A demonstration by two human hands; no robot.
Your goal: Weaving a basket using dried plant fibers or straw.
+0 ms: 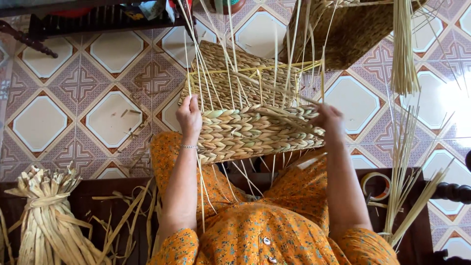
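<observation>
— Where is it held?
— On the lap: a half-woven straw basket [250, 115], left hand [190, 118] clamped on its left edge, right hand [327, 120] closed on the right rim — loose stakes [230, 54] upright.
— How will it handle?
— Likely light and springy; grip the braided wall, not the brittle stakes.

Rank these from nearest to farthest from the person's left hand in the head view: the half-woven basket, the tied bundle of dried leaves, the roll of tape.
1. Half-woven basket: the left hand grips its left edge.
2. Tied bundle of dried leaves: lower left, on the dark bench.
3. Roll of tape: lower right, past the right hand.
</observation>
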